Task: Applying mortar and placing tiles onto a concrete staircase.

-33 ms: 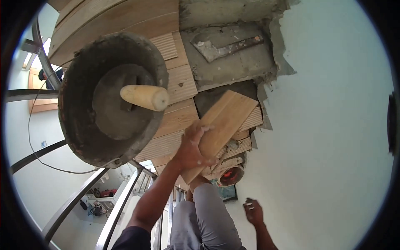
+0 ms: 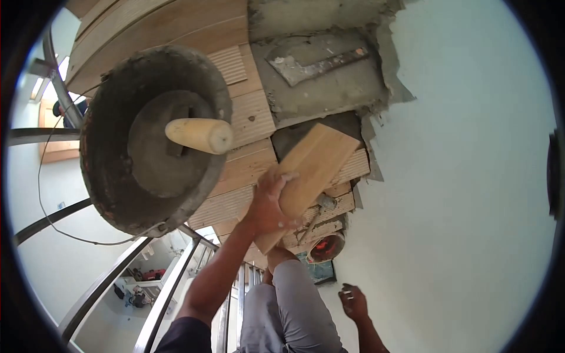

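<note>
My left hand (image 2: 269, 209) grips a light brown wooden plank (image 2: 315, 162) slanted over the stair steps, its upper end over a dark mortared tread. Left of it, a grey mortar-crusted bucket (image 2: 97, 153) holds grey mix and a tool with a fat pale wooden handle (image 2: 197, 135). My right hand (image 2: 354, 303) is low on the right, away from the plank, its fingers curled; what is in them, if anything, I cannot make out. A flat mortar-smeared metal trowel-like tool (image 2: 318, 67) lies on the grey upper step.
Wood-look tiles (image 2: 159, 26) cover stair treads beside unfinished grey edges. Metal railings (image 2: 176, 282) run left, over a lower room. A white wall (image 2: 459, 176) rises on the right. A small container with red inside (image 2: 325, 248) sits lower down. My grey-clad legs (image 2: 291, 303) are below.
The view has shifted slightly, with the steps and bucket a little further left in the picture. My left hand and the plank sit slightly higher in it; my right hand is a little further left.
</note>
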{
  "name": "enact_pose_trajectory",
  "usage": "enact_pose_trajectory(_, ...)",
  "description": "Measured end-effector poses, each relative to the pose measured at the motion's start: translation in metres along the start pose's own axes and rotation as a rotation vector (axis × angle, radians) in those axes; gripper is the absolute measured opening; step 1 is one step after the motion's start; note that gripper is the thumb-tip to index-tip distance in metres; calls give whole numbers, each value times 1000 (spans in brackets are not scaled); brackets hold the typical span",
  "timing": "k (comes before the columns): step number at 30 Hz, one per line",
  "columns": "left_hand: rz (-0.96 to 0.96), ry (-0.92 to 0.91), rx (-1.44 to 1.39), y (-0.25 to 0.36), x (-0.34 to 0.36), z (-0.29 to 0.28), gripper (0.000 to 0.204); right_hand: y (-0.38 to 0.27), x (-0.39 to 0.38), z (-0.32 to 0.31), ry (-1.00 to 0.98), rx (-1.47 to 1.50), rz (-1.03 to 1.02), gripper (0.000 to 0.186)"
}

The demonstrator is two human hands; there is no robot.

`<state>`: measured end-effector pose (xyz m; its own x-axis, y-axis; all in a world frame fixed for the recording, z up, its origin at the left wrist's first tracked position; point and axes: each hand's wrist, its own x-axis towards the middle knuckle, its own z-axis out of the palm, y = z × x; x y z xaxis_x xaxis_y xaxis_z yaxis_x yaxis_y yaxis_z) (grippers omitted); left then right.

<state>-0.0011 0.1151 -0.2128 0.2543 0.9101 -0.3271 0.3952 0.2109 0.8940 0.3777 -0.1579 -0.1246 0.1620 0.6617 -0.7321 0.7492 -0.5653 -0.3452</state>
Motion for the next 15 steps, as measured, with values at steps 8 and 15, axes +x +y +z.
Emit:
enact_pose_trajectory(8, 89, 91, 488, -57, 41, 19, 121, 116, -54, 45, -150, -66, -126, 20)
enact_pose_trajectory(15, 365, -51, 712, -75, 89, 37, 108, 111, -33, 49, -138, 379, 352, 49)
